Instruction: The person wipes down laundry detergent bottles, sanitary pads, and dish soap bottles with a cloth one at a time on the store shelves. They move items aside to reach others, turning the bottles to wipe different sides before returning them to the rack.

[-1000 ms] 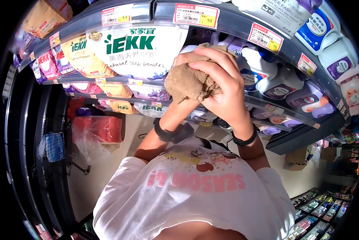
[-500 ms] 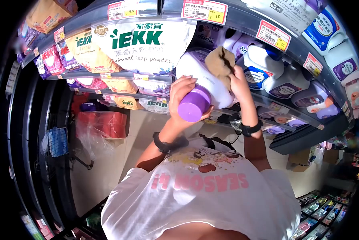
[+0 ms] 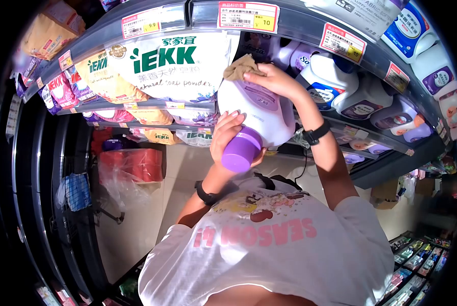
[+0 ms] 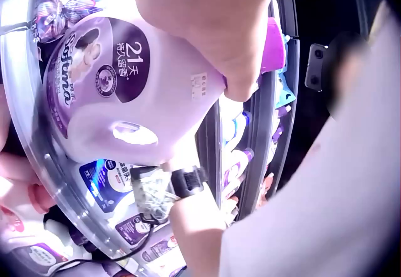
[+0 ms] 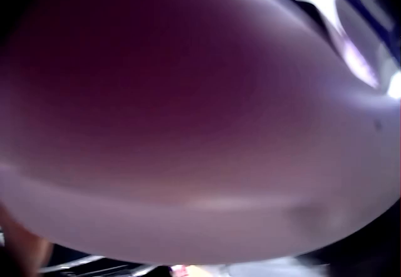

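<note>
A pale lilac fabric softener bottle (image 3: 259, 116) with a purple cap (image 3: 242, 149) is tilted, cap toward the body, in front of the shelf. My left hand (image 3: 227, 133) grips it around the neck, just behind the cap. My right hand (image 3: 275, 81) holds a brown cloth (image 3: 240, 68) against the bottle's far end, above its label. In the left wrist view the bottle (image 4: 169, 76) shows its printed label and handle hole, and the right forearm passes beneath it. The bottle's smooth side (image 5: 188, 133) fills most of the right wrist view, where the cloth is hidden.
Soap powder bags (image 3: 167, 66) stand left of the bottle on the shelf. White and purple jugs (image 3: 328, 84) line the right side. A shelf edge with price tags (image 3: 247, 17) runs above. A red bin-like object (image 3: 131, 166) sits low at the left.
Earlier both hands were together around the bunched cloth. The left hand then came to hold the bottle by its neck. The cloth has since moved left across the bottle to its far end.
</note>
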`<state>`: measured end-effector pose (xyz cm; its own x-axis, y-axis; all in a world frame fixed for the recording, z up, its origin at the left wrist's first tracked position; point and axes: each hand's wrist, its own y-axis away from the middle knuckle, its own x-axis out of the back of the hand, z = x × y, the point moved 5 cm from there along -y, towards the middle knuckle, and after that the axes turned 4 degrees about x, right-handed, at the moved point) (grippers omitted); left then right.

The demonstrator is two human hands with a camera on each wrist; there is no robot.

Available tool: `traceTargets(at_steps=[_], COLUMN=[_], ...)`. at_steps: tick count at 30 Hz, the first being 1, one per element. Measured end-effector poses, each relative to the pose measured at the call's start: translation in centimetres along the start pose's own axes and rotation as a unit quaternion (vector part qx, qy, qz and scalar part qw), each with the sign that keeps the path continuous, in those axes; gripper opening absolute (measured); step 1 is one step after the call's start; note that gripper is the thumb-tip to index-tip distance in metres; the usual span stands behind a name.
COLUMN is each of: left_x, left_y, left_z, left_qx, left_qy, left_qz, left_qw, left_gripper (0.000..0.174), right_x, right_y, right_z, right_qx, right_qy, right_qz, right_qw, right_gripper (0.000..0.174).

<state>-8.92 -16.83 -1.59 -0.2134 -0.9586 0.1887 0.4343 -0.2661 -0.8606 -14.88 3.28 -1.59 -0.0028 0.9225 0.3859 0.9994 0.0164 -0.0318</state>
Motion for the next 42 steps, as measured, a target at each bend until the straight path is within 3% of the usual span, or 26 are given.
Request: traceTargets(at_steps=[2, 7, 9, 11, 13, 14, 16, 17, 20, 21, 23, 25, 26, 27, 29, 30, 31, 33, 34, 35, 37, 38, 39, 41, 42], left_x=[0.1, 0.0, -0.1, -0.2, -0.5, -0.5, -0.6, -0.5, -0.7, -0.7, -0.9, -0.9, -1.0, -1.1, -1.0, -0.9, -0.8, -0.9, -0.9, -1.0, -1.1, -1.1, -1.1, -1.4, -1.4], left_y=[-0.1, -0.3, -0.3, -0.6, -1.0, -1.1, -1.3, -1.2, -1.7, -1.7, -1.7, -1.8, -1.8, -1.8, -1.8, -1.9, -1.8, -1.7, -2.1, -2.2, -2.4, -2.6, -2.8, -3.4, -4.0], left_z=[0.1, 0.0, 0.1, -0.1, 0.2, 0.1, 0.0, -0.1, 0.1, 0.1, 0.1, 0.1, -0.1, -0.3, -0.5, -0.2, -0.3, -0.4, -0.4, -0.4, -0.5, -0.4, -0.4, -0.6, -0.6], left_qx=[0.002, 0.012, 0.000, -0.011, -0.021, -0.012, -0.015, -0.013, -0.020, -0.018, -0.027, -0.010, -0.002, -0.027, -0.037, -0.034, -0.049, -0.044, -0.034, -0.033, -0.025, -0.021, -0.015, 0.002, 0.031], left_qy=[0.006, -0.004, -0.003, -0.009, -0.008, 0.008, 0.010, 0.007, -0.005, -0.004, 0.004, -0.011, -0.003, -0.024, 0.000, -0.034, -0.048, -0.053, -0.058, -0.059, -0.054, -0.054, -0.051, -0.041, -0.046], left_qz=[-0.005, 0.001, 0.006, 0.013, 0.021, 0.066, 0.066, 0.068, 0.047, 0.046, 0.030, 0.038, 0.043, -0.003, 0.045, -0.027, -0.030, -0.015, -0.017, -0.019, -0.014, -0.015, -0.022, -0.019, -0.043], left_qw=[1.000, 1.000, 1.000, 1.000, 1.000, 0.998, 0.998, 0.998, 0.999, 0.999, 0.999, 0.999, 0.999, 0.999, 0.998, 0.998, 0.997, 0.997, 0.998, 0.998, 0.998, 0.998, 0.998, 0.999, 0.998], left_gripper=[0.070, 0.069, 0.069, 0.070, 0.070, 0.058, 0.058, 0.058, 0.064, 0.065, 0.065, 0.065, 0.066, 0.072, 0.066, 0.071, 0.071, 0.071, 0.072, 0.072, 0.073, 0.074, 0.074, 0.075, 0.076], right_x=[2.4, 3.1, 2.6, 1.7, -0.3, -1.2, -2.0, -1.8, -0.8, -0.2, 1.0, 2.1, 2.4, 2.4, 1.7, 1.7, 1.8, 1.2, 0.2, -0.4, -1.2, -1.3, -1.4, -2.4, -2.5], right_y=[-2.1, 1.5, 4.7, 9.0, 12.7, 14.0, 15.2, 15.3, 14.9, 14.8, 12.7, 11.9, 11.2, 11.2, 12.3, 12.8, 13.5, 15.1, 15.2, 15.4, 14.4, 14.0, 13.9, 14.9, 15.4], right_z=[5.5, 5.5, 3.9, 6.2, 5.5, 5.0, 3.4, 2.1, 1.8, 3.2, 3.6, 1.9, 3.6, 3.2, 2.2, 1.6, 0.7, 3.1, 3.1, 5.1, 9.6, 13.0, 11.3, 10.5, 7.4], right_qx=[-0.039, -0.098, 0.090, 0.130, -0.005, 0.019, 0.056, 0.133, 0.133, -0.031, 0.137, 0.068, 0.110, 0.087, 0.017, 0.040, 0.066, 0.075, 0.138, 0.182, 0.113, 0.090, 0.136, 0.112, 0.140], right_qy=[0.102, 0.180, 0.073, 0.018, -0.123, -0.147, -0.217, -0.182, -0.071, 0.007, -0.029, 0.006, 0.046, 0.058, -0.084, -0.061, -0.049, -0.206, -0.186, -0.021, -0.191, -0.222, -0.220, -0.256, -0.275], right_qz=[0.064, 0.125, 0.202, 0.242, 0.291, 0.280, 0.261, 0.252, 0.233, 0.225, 0.276, 0.206, 0.178, 0.136, 0.069, 0.038, 0.030, 0.152, 0.234, 0.293, 0.367, 0.328, 0.364, 0.377, 0.403], right_qw=[0.992, 0.971, 0.973, 0.961, 0.949, 0.948, 0.939, 0.941, 0.961, 0.974, 0.951, 0.976, 0.977, 0.985, 0.994, 0.997, 0.996, 0.964, 0.944, 0.939, 0.903, 0.914, 0.895, 0.883, 0.862], right_gripper=[0.047, 0.045, 0.038, 0.034, 0.033, 0.034, 0.036, 0.035, 0.029, 0.027, 0.024, 0.020, 0.019, 0.021, 0.021, 0.021, 0.017, 0.021, 0.029, 0.031, 0.026, 0.020, 0.014, 0.016, 0.021])
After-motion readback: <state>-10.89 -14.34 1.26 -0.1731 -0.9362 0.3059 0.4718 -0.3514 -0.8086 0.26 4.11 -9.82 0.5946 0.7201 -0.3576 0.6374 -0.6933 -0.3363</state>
